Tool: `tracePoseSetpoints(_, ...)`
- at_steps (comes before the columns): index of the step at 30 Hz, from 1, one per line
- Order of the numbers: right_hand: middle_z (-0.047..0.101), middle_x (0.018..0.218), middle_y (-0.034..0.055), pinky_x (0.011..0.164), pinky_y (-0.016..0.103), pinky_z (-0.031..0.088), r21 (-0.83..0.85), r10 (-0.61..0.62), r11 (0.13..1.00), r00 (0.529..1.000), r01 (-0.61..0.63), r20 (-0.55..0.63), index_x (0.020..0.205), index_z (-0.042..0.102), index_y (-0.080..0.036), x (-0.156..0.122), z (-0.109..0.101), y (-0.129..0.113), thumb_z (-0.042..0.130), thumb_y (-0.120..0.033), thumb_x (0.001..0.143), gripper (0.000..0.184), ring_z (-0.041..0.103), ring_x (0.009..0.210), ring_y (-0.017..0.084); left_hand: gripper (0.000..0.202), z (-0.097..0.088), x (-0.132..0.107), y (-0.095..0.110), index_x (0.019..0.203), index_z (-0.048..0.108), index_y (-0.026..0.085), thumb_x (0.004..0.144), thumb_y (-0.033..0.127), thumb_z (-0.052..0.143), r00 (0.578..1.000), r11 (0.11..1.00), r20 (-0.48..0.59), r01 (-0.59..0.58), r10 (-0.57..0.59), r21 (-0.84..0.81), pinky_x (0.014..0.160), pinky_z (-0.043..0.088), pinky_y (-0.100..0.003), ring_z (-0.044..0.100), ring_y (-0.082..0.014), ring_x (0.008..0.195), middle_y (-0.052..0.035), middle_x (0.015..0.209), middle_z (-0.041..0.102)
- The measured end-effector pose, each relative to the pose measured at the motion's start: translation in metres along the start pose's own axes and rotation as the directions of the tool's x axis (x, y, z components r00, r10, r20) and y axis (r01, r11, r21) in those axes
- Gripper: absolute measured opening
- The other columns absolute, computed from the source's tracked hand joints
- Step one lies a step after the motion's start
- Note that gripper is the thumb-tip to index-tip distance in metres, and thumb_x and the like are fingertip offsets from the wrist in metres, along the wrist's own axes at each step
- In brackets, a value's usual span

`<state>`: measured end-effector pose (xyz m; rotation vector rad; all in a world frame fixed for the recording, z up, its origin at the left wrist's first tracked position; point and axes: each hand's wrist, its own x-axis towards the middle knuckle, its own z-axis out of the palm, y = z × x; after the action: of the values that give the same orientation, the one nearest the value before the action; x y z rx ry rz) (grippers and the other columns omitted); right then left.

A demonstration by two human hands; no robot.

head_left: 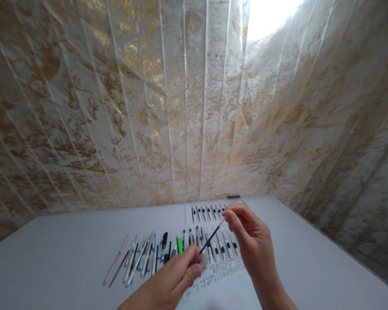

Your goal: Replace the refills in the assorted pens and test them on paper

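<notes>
Slim dark refill [210, 239] up over the counter [67, 241], slanting between my hands!
Right hand [254, 237] pinching its pale far end, left hand [181, 272] closed around the near end; I'd want both grips light and in line so it doesn't bend, clear of the loose pens [154, 254] at left and the written sheet [223, 288] nearer.

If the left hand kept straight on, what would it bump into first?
Probably the right hand, which pinches the far end of the thin dark rod that the left hand also holds; exact depth is hard to judge from this one view.
</notes>
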<state>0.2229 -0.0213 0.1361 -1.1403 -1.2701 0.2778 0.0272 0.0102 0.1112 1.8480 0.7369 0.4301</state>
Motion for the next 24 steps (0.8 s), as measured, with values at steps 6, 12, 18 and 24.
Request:
tracePoseSetpoints(6,0.060,0.080,0.0005,0.069,0.029,0.042,-0.089,0.067,0.995,0.930,-0.037,0.362,0.082,0.063,-0.023,-0.004,0.009,-0.002,0.058,-0.034,0.091,0.014,0.053,0.074,0.018,0.020,-0.001,0.002,0.007,0.088,0.049,0.023,0.092,0.042,0.045,1.000,1.000,-0.009,-0.003,0.003,0.000,0.080,0.037,-0.028,0.045,-0.0183,0.084,0.0000,0.088,0.049)
tracePoseSetpoints(12,0.060,0.101,0.0041,0.085,0.038,0.045,-0.222,-0.051,0.951,0.816,0.216,0.576,0.092,0.060,-0.025,-0.015,0.018,-0.018,0.062,-0.010,0.083,0.018,0.051,0.095,0.023,0.024,0.000,0.006,0.001,0.091,0.050,0.020,0.092,0.044,0.044,1.000,0.996,0.007,-0.011,0.012,-0.092,0.061,0.035,-0.026,0.036,-0.0129,0.062,0.0053,0.072,0.041)
tracePoseSetpoints(18,0.062,0.094,0.0047,0.079,0.042,0.047,-0.440,-0.025,0.837,0.828,0.324,0.561,0.073,0.062,-0.022,-0.026,0.025,-0.022,0.072,-0.008,0.070,0.017,0.050,0.090,0.026,0.011,0.002,0.011,-0.002,0.086,0.054,0.018,0.083,0.028,0.053,0.997,0.987,-0.013,-0.076,0.075,-0.141,0.070,0.041,-0.024,0.046,-0.0132,0.068,0.0047,0.073,0.050)
tracePoseSetpoints(24,0.066,0.095,0.0049,0.082,0.042,0.048,-0.488,0.046,0.807,0.787,0.334,0.616,0.079,0.068,-0.019,-0.027,0.034,-0.021,0.070,-0.006,0.075,0.014,0.053,0.092,0.026,0.033,0.005,0.016,-0.014,0.105,0.061,0.017,0.075,0.016,0.049,0.984,0.996,-0.159,-0.087,0.083,-0.018,0.091,0.043,-0.030,0.061,-0.0228,0.096,-0.0059,0.103,0.069)
